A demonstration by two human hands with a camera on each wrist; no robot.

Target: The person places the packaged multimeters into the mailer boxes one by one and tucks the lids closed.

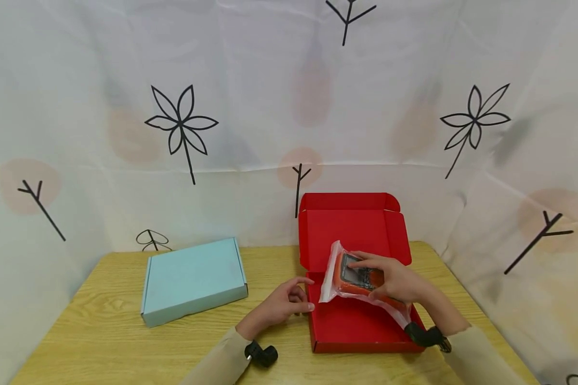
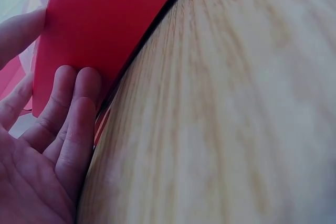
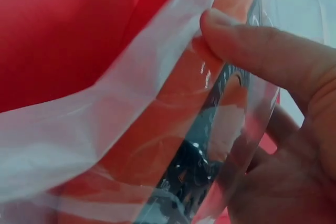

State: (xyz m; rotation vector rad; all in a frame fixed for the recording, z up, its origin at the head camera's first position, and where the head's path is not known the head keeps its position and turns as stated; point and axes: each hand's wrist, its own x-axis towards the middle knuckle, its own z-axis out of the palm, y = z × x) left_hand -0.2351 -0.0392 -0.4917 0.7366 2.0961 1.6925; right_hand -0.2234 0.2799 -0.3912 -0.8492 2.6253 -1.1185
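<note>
My right hand [image 1: 398, 278] grips an orange multimeter [image 1: 360, 275] with a dark face, wrapped in a clear plastic bag [image 1: 328, 283]. It is tilted above the open red cardboard box [image 1: 349, 325]. In the right wrist view, the thumb presses the multimeter's orange side [image 3: 157, 124] through the plastic, while the other fingers are partly hidden behind it. At the box's left wall [image 2: 115, 14], my left hand [image 1: 284, 303] holds the edge. Its thumb and index finger reach to the rim, and the curled remaining fingers touch the wall's outer face.
A closed light-blue box [image 1: 192, 280] lies on the left of the wooden table [image 1: 89, 331]. The red box's lid [image 1: 351, 230] stands raised at the back. Behind the table hangs a white cloth [image 1: 265, 107] with plant drawings. Each wrist wears a black camera strap [image 1: 260, 354].
</note>
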